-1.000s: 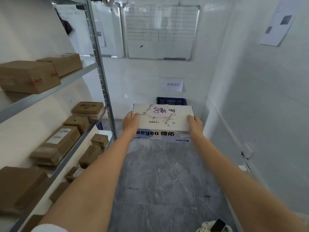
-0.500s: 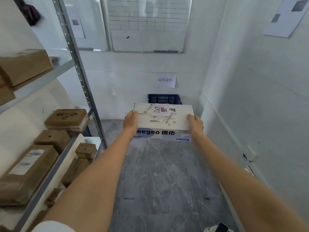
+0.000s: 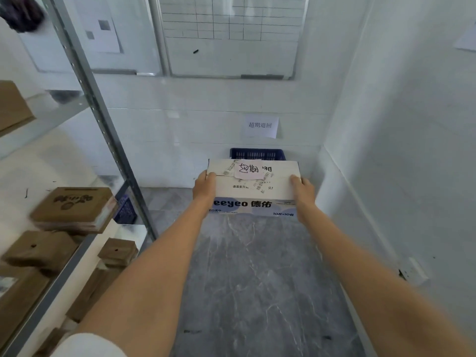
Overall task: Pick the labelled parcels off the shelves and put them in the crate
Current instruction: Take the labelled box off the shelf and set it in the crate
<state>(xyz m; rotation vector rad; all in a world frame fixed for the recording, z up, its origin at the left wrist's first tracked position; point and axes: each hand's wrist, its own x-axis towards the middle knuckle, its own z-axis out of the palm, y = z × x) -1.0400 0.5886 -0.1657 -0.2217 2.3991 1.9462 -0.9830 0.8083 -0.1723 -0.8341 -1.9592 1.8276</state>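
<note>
The left hand [image 3: 204,186] and right hand [image 3: 304,189] still clasp the white parcel [image 3: 253,185] between them; the blue crate [image 3: 257,153], just beyond, looms nearer now, so the drop seems close

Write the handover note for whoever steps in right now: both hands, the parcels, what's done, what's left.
Left hand grips the left end of the white box; right hand grips the right end.
The box, with a pink label on top, is held in the air in front of the blue crate by the back wall.
Done: this box is off the shelves.
Left: set it in the crate; brown parcels wait on the shelves, their labels unclear.
</note>
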